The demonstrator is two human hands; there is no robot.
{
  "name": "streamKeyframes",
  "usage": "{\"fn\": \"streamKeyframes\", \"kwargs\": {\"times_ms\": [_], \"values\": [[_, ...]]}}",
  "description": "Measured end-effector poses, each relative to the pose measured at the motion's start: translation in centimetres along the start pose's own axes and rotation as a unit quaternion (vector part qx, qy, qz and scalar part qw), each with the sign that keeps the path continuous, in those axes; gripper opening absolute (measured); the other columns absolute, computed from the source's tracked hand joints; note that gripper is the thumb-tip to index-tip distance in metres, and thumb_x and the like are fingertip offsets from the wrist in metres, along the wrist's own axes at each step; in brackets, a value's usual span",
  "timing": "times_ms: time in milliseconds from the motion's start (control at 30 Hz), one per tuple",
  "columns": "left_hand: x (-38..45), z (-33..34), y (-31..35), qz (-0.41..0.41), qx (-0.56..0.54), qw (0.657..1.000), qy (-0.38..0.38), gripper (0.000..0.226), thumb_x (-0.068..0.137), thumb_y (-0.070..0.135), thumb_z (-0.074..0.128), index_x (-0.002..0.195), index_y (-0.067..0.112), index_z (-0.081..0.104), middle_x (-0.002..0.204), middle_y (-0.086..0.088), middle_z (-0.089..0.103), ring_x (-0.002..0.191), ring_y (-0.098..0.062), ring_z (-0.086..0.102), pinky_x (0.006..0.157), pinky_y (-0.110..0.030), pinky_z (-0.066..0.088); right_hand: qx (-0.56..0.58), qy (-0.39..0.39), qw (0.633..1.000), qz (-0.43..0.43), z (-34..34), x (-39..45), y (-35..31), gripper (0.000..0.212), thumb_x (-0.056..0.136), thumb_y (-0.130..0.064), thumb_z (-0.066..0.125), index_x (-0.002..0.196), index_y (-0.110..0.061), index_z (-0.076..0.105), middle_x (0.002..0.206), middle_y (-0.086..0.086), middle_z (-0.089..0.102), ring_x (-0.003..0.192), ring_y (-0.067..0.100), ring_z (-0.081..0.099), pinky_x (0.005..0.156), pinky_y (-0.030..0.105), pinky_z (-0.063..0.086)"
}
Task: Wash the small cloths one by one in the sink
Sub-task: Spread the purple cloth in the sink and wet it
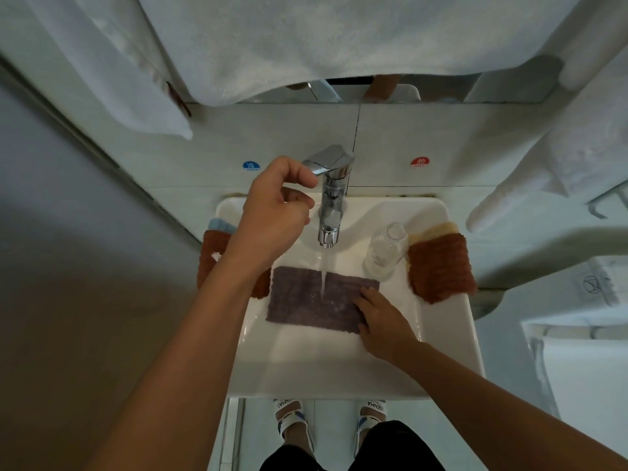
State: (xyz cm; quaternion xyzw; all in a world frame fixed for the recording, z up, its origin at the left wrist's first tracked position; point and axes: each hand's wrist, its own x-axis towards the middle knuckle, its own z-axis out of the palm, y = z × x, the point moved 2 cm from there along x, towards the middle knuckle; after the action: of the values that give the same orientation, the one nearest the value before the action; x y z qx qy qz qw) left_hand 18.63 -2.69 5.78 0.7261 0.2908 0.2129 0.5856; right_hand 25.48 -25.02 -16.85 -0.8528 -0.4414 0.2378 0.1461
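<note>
Basin [343, 362] front half bare, open from above. Tap [330, 198] stands mid-back, its stream hitting the grey cloth [306, 304]. Bottle [385, 251] blocks right-back ledge, just beside the right cloths [440, 266]. Left cloths [212, 253] sit under the left arm [210, 321]. Towels [306, 39] hang overhead.

White towels [306, 39] hang at the far side, above a mirror strip [373, 91]. A clear bottle [385, 251] stands right of the tap. On the wall are a blue cold sticker [251, 165] and a red hot sticker [420, 162].
</note>
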Motion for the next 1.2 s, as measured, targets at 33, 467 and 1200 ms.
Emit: {"fn": "streamKeyframes", "kwargs": {"times_ms": [33,467,1200], "values": [[-0.2,-0.1,-0.2,0.001,-0.001,1.000,0.000,0.051,0.076,-0.022,0.047,0.091,0.025,0.061,0.112,0.000,0.067,0.084,-0.015,0.065,0.066,-0.023,0.055,0.001,0.002,1.000,0.000,0.0,0.0,0.1,0.057,0.082,-0.007,0.066,0.139,-0.006,0.056,0.150,0.015,0.046,0.142,0.034,0.041,0.117,0.032,0.031],[-2.4,-1.0,-7.1,0.000,0.038,0.999,0.017,0.045,0.077,-0.010,0.057,0.085,0.034,0.060,0.097,0.008,0.067,0.087,-0.011,0.065,0.071,-0.023,0.054,0.008,0.031,0.999,-0.007,-0.1,0.6,0.2,0.043,0.087,-0.015,0.069,0.128,-0.006,0.064,0.135,0.013,0.057,0.123,0.032,0.053,0.106,0.037,0.043],[-10.2,2.6,-23.5,-0.039,0.582,0.788,-0.196,0.066,0.101,0.051,0.049,0.158,0.031,0.022,0.158,-0.005,0.027,0.142,-0.024,0.032,0.116,-0.040,0.030,-0.114,-0.033,0.992,-0.046,2.1,-0.7,1.3,0.075,0.095,-0.036,0.065,0.158,-0.012,0.030,0.167,0.013,0.023,0.154,0.032,0.019,0.124,0.041,0.021]]}}
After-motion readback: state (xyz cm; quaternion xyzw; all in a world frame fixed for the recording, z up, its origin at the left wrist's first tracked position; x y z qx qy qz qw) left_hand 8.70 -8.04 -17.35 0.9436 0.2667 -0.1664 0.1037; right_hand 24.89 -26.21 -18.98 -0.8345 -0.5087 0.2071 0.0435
